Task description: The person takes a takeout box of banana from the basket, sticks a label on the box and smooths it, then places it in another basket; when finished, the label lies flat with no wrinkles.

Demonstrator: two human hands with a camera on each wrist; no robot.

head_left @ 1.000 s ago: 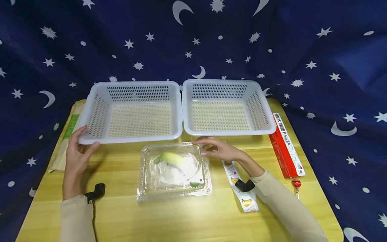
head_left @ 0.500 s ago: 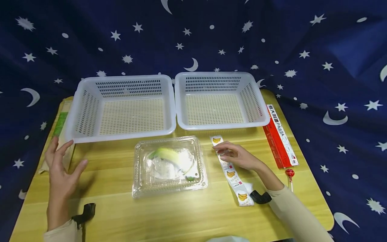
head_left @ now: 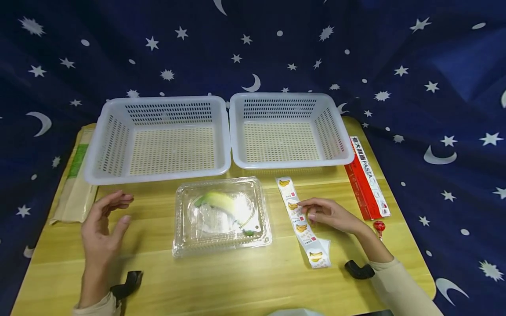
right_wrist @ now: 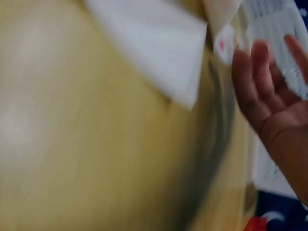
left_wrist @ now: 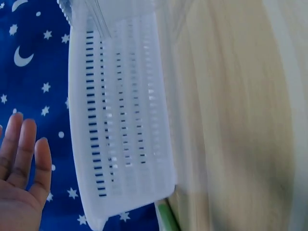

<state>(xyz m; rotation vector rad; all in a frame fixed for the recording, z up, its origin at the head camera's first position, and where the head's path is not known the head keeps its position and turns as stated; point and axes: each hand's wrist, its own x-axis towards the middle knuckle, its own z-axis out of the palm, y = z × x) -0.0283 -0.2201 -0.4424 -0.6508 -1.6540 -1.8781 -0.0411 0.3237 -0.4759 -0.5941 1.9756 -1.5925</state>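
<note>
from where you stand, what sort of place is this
Probably a small indoor tabletop setup, perhaps staged: a star-and-moon cloth hangs behind a wooden table, where two white baskets stand side by side and a strip of banana stickers lies in front.

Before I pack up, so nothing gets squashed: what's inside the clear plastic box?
Inside the clear plastic box is a yellow-green item, with a small green bit nearer the front right corner. Glare hides what lies between, so I can't tell whether they join.
</note>
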